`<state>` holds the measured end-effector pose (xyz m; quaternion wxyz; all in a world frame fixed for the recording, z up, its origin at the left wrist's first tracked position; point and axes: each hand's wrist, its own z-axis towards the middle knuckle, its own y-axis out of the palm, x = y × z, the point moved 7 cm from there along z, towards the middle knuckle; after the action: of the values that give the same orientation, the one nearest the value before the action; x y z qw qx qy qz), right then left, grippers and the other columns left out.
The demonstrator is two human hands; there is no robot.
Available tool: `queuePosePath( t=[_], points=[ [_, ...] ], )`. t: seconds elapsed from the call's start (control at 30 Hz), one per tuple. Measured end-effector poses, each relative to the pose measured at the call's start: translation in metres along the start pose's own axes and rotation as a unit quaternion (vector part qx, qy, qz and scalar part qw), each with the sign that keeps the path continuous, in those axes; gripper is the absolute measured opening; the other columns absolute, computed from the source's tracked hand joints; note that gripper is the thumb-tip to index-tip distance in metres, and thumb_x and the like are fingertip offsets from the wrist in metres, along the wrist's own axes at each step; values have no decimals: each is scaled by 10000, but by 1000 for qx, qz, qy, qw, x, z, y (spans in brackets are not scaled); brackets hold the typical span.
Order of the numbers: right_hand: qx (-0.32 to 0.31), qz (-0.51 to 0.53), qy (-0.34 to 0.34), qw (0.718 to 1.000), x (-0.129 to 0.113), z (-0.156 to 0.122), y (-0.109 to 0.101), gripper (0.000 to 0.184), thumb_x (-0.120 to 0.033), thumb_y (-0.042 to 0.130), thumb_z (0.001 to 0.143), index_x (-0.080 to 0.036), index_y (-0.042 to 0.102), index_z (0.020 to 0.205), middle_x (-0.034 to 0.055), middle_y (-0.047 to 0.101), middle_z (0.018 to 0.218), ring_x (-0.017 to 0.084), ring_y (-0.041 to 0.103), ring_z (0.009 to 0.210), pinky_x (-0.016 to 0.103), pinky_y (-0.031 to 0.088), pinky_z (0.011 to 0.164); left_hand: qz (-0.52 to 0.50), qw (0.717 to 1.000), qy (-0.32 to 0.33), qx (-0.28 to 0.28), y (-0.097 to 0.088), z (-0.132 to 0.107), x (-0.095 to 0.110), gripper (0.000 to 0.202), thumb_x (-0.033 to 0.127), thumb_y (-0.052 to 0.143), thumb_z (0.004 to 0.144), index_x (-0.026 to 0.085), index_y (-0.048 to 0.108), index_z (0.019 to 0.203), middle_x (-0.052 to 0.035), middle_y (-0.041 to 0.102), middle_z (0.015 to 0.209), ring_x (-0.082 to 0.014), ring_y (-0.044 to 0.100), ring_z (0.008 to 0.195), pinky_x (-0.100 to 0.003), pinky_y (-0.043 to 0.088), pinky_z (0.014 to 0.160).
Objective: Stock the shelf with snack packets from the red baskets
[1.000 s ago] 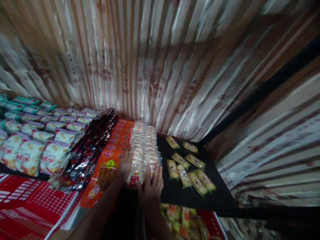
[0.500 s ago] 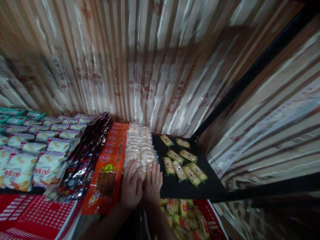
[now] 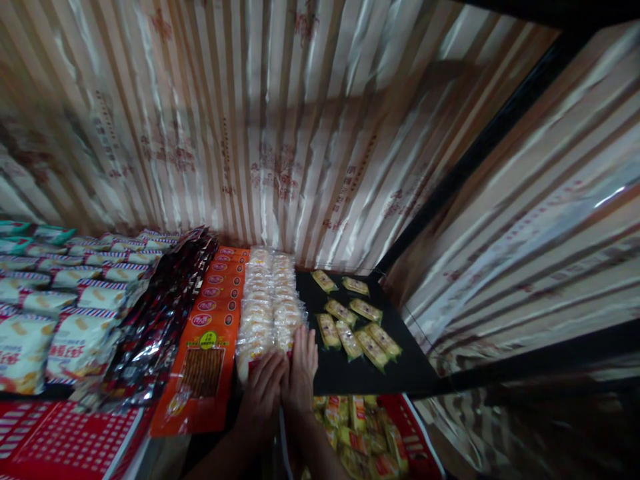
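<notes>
Two rows of clear-wrapped white rice crackers (image 3: 257, 320) run front to back on the black shelf (image 3: 325, 377). At their near end, my left hand (image 3: 261, 387) rests with its fingers laid over the front packs and slightly bent. My right hand (image 3: 301, 373) lies beside it, fingers stretched forward along the right side of the near packs. Both hands touch the crackers without closing round a pack, and their thumb sides nearly meet. A bit of red wrapper edge shows by the left fingertips. Left of the crackers lies a row of orange snack packets (image 3: 203, 360), overlapping one another.
Several small yellow-green wrapped snacks (image 3: 370, 347) lie loose on the shelf's right. Dark shiny packets (image 3: 155, 327) and white snack bags (image 3: 80, 340) fill the left. Below the shelf stand a red basket (image 3: 65, 440) and another holding yellow packs (image 3: 360, 440). A black post (image 3: 480, 153) slants at right.
My left hand has slid from the left side of the crackers to their near end, closer to my right hand. The whole view has shifted slightly.
</notes>
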<state>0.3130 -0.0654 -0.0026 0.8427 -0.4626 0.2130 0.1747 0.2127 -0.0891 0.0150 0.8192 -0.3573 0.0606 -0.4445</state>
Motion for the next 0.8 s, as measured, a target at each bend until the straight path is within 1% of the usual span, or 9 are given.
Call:
queuePosePath(
  t=[0.03, 0.1, 0.2, 0.27, 0.37, 0.43, 0.57, 0.67, 0.8],
  points=[
    [6, 39, 15, 999, 1, -1, -5, 578, -271, 261, 931, -225, 18, 1454, 72, 143, 1519, 277, 52, 1393, 568, 181, 1067, 8, 1000, 12, -4, 2, 0, 1, 407, 206, 285, 923, 77, 476, 1260, -119, 568, 1251, -205, 363, 1295, -352, 398, 998],
    [32, 118, 75, 990, 9, 0, -17, 557, -319, 248, 940, -211, 63, 1455, 66, 133, 1521, 259, 75, 1393, 540, 166, 1089, 22, 999, 22, 12, 4, 2, 5, 405, 231, 283, 929, 106, 502, 1247, -93, 587, 1234, -203, 363, 1294, -356, 347, 1032],
    [56, 223, 188, 955, 26, 5, -32, 576, -420, 236, 935, -203, 105, 1452, 53, 137, 1521, 226, 119, 1390, 474, 150, 1117, 42, 998, 25, 48, 7, 6, 11, 388, 254, 293, 930, 180, 543, 1217, -41, 597, 1233, -209, 360, 1296, -398, 231, 1090],
    [36, 271, 231, 934, 34, 12, -34, 612, -488, 239, 919, -201, 134, 1449, 47, 161, 1516, 211, 135, 1388, 440, 142, 1127, 54, 998, 18, 42, 13, 9, 13, 354, 295, 360, 913, 224, 563, 1194, -21, 574, 1266, -229, 339, 1308, -428, 188, 1099],
    [-17, 310, 252, 916, 36, 20, -22, 675, -563, 254, 889, -181, 182, 1441, 51, 178, 1512, 199, 148, 1386, 405, 126, 1135, 63, 998, -4, 6, 22, 12, 10, 350, 359, 454, 869, 261, 569, 1185, -1, 532, 1315, -249, 306, 1324, -440, 166, 1099],
    [-39, 323, 244, 914, 33, 21, -11, 707, -588, 265, 876, -170, 185, 1440, 53, 164, 1515, 190, 136, 1388, 392, 111, 1140, 62, 998, -3, -6, 24, 14, 8, 359, 348, 448, 859, 259, 570, 1185, -1, 519, 1327, -252, 307, 1321, -437, 171, 1094],
    [-38, 332, 229, 914, 26, 14, 2, 723, -595, 293, 869, -177, 161, 1444, 34, 109, 1525, 178, 90, 1394, 380, 89, 1144, 58, 998, 14, 3, 19, 16, 4, 365, 256, 397, 851, 234, 592, 1158, -16, 546, 1295, -241, 337, 1298, -417, 209, 1077],
    [-45, 357, 251, 899, 29, 13, 4, 703, -588, 302, 872, -205, 161, 1445, 25, 138, 1520, 183, 125, 1389, 381, 129, 1137, 67, 998, 11, -6, 19, 18, 2, 370, 260, 387, 862, 228, 580, 1176, -12, 565, 1268, -226, 341, 1291, -391, 194, 1088],
    [-31, 367, 281, 886, 48, 38, -1, 705, -603, 326, 860, -220, 194, 1438, 23, 207, 1504, 182, 169, 1380, 372, 120, 1137, 67, 998, 4, -19, 21, 17, 2, 381, 338, 417, 876, 246, 545, 1222, -2, 565, 1264, -231, 323, 1303, -387, 170, 1104]
  ],
)
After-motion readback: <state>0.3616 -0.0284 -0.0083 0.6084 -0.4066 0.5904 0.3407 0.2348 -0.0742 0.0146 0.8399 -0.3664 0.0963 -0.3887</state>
